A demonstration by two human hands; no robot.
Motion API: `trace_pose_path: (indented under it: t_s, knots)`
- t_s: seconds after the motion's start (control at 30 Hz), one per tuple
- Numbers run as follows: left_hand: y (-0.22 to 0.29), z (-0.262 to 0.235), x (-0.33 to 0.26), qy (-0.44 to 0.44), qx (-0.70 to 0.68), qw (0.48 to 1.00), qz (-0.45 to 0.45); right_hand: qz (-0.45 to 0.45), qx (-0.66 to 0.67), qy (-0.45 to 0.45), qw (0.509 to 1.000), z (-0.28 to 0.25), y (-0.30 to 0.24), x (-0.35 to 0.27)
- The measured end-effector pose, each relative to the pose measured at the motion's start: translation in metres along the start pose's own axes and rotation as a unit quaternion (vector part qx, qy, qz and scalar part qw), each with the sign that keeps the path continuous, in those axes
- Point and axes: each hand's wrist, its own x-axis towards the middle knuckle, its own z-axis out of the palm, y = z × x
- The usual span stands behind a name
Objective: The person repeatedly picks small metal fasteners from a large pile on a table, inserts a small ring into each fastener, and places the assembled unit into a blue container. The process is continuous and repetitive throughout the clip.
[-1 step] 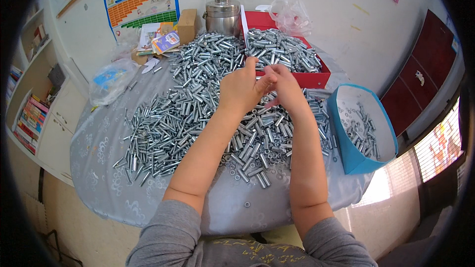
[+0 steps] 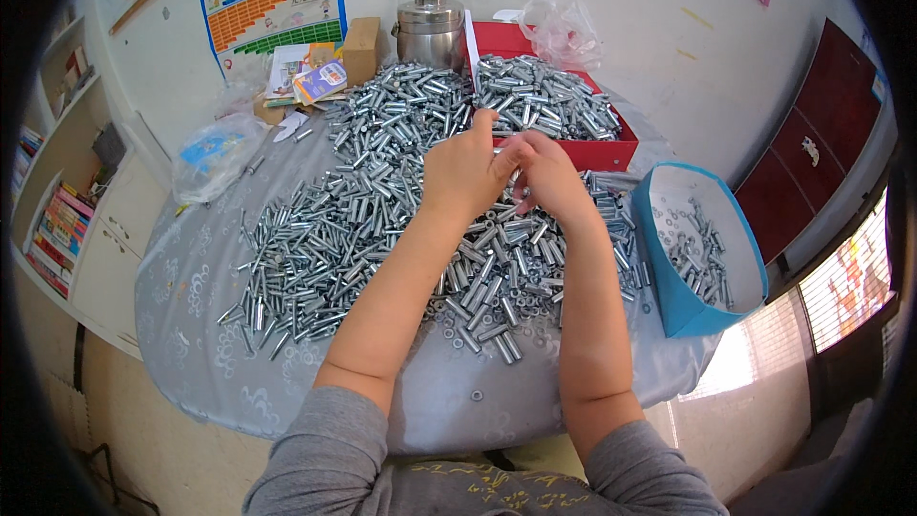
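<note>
Above a large heap of shiny metal bolts and sleeves, my two hands meet at the fingertips. My left hand is closed, its thumb pressed toward the right hand. My right hand has its fingers bent in against the left thumb. Whatever sits between the fingers is hidden or too small to make out. Just beyond the hands stands a red box heaped with metal sleeves. Small nuts or washers lie along the heap's near edge, and a single nut rests apart on the grey cloth.
At the right, a blue fabric bin holds bolts and washers. A steel canister, a cardboard box and booklets stand at the back. A plastic bag lies at the left of the cloth-covered table.
My right hand's fingers have curled and shifted slightly in toward my left thumb. The left hand and the heap look the same.
</note>
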Motion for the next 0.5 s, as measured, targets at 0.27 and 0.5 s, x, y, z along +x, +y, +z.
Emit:
trace_pose_path:
  t_s: [0.27,0.5]
  knots:
    - [0.000,0.000,0.000,0.000,0.015,1.000,-0.004,-0.008,0.051,-0.005,0.999,-0.004,0.007,0.007]
    - [-0.003,-0.002,0.000,-0.001,0.007,1.000,-0.016,-0.057,0.125,0.018,0.990,0.006,0.004,0.002]
